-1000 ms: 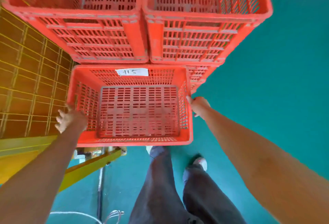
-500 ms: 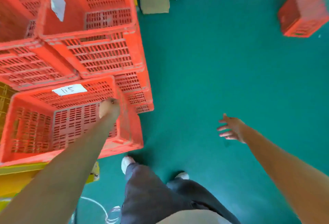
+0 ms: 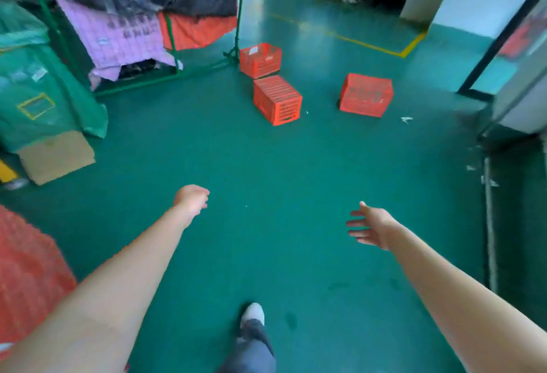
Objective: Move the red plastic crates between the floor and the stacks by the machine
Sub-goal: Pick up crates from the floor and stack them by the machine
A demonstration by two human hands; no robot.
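Three red plastic crates lie on the green floor ahead: one upright crate [image 3: 260,60] by a green frame, one crate on its side [image 3: 277,100] just in front of it, and a third crate [image 3: 366,95] to the right. A blurred red crate stack edge [image 3: 26,272] shows at the lower left. My left hand [image 3: 191,199] hangs over bare floor with fingers curled, holding nothing. My right hand [image 3: 370,226] is held out with fingers spread, empty. Both hands are far from the crates.
A green frame [image 3: 177,67] draped with purple and black sheets stands at the back left. A green-covered machine [image 3: 35,82] with cardboard [image 3: 56,156] sits at the left. A cabinet or door [image 3: 515,100] is at the right. Yellow floor lines [image 3: 405,50] run behind. My foot [image 3: 252,315] is below.
Both hands left the labelled crate on the stack. The view swung away from the stacks to the open floor with three loose crates ahead.
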